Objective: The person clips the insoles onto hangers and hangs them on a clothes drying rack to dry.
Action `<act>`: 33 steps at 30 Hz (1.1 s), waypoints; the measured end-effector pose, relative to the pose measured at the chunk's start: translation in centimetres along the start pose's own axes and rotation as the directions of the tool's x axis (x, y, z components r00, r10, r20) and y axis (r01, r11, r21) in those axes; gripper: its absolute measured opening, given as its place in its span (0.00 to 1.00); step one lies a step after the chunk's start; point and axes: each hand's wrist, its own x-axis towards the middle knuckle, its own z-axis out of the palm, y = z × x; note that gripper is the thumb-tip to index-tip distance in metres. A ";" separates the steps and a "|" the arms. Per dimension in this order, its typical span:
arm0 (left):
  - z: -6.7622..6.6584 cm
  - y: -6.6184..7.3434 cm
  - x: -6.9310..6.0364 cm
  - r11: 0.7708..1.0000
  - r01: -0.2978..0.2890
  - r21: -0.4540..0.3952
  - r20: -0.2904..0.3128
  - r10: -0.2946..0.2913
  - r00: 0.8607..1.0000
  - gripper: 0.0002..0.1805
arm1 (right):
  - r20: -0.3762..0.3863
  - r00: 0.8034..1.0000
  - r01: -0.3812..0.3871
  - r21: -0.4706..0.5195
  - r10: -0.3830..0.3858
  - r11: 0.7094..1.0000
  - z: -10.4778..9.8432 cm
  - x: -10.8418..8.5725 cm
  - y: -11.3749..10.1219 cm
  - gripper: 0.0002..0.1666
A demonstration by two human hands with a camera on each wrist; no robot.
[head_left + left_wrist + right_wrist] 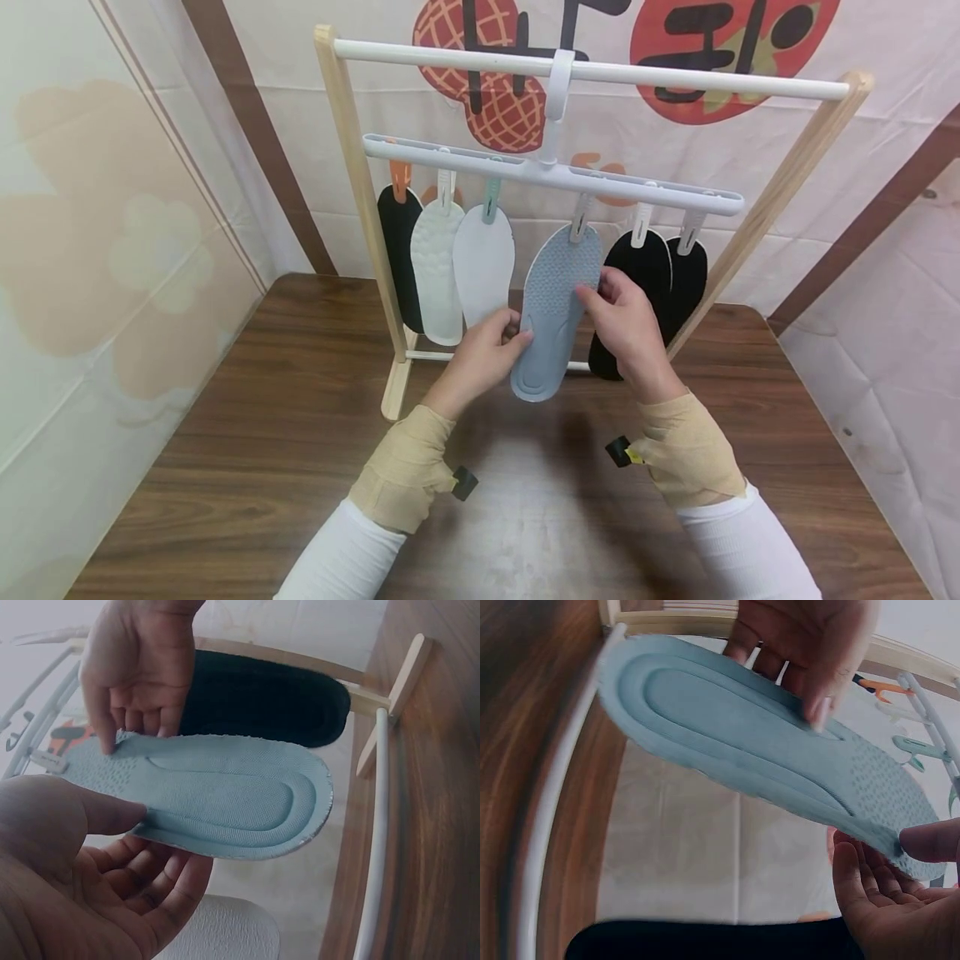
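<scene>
A grey-blue insole (551, 308) with a dotted toe area hangs from a white clip (581, 218) on the hanger bar. My left hand (487, 354) pinches its left edge near the middle, thumb on the front face. On the opposite edge, higher up, my right hand (626, 321) pinches it between thumb and fingers. The left wrist view shows the insole (225, 787) between both hands, its rounded heel end free. In the right wrist view the right thumb presses on the edge of the insole (742, 727) by the dotted part.
A white hanger (547, 173) hooks over the rack's white rod (465, 58). Left of the held insole hang a black insole (401, 258), a cream one (437, 275) and a white one (483, 262). Black insoles (648, 258) hang at right. The wooden rack stands on a brown table (300, 433).
</scene>
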 end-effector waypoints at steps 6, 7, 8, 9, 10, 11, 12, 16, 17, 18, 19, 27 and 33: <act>0.2 -0.4 0.1 1.000 0.000 0.016 0.007 -0.001 1.000 0.10 | 0.007 1.000 -0.021 -0.001 0.021 1.000 0.2 -0.2 1.2 0.21; 0.2 -0.4 0.1 1.000 -0.001 0.017 0.007 0.001 1.000 0.10 | 0.009 1.000 -0.021 0.003 0.021 1.000 0.2 -0.2 1.4 0.21; 0.2 -0.5 0.1 1.000 -0.002 0.017 0.008 0.002 1.000 0.10 | 0.010 1.000 -0.017 -0.003 0.018 1.000 0.2 -0.3 1.6 0.21; 0.2 -0.5 0.1 1.000 -0.004 0.017 0.009 0.004 1.000 0.10 | 0.013 1.000 -0.016 -0.003 0.016 1.000 0.3 -0.3 1.7 0.20; 0.2 -0.5 0.1 1.000 -0.007 0.017 0.009 0.006 1.000 0.10 | 0.016 1.000 -0.014 -0.006 0.014 1.000 0.3 -0.3 1.9 0.20; 0.2 -0.6 0.1 1.000 -0.009 0.016 0.009 0.009 1.000 0.10 | 0.019 1.000 -0.010 -0.007 0.011 1.000 0.4 -0.4 2.1 0.20; 0.3 -0.7 0.1 1.000 -0.010 0.019 0.007 0.010 1.000 0.10 | 0.024 1.000 -0.008 -0.008 0.008 1.000 0.4 -0.4 2.3 0.20; 0.4 -1.1 0.2 1.000 -0.008 0.018 0.005 0.008 1.000 0.10 | 0.034 0.999 0.007 -0.019 -0.006 1.000 0.6 -0.6 3.0 0.19; 0.4 -1.2 0.2 1.000 -0.007 0.018 0.005 0.007 1.000 0.10 | 0.035 0.999 0.011 -0.028 -0.010 1.000 0.7 -0.6 3.2 0.19; 0.4 -1.3 0.2 1.000 -0.006 0.019 0.004 0.006 1.000 0.10 | 0.037 0.999 0.009 -0.036 -0.008 0.999 0.7 -0.7 3.4 0.19; 0.4 -1.4 0.2 1.000 -0.005 0.016 0.005 0.005 1.000 0.10 | 0.038 0.999 0.009 -0.048 -0.008 0.999 0.7 -0.7 3.5 0.18; 0.4 -1.9 0.1 0.999 0.021 0.029 0.011 -0.021 1.000 0.08 | 0.045 0.999 -0.001 -0.131 0.007 0.991 0.9 -1.2 5.0 0.14; 0.3 -2.5 -0.3 0.999 0.018 0.042 0.017 -0.019 1.000 0.07 | 0.043 0.998 -0.029 -0.196 0.038 0.980 1.0 -1.6 5.8 0.13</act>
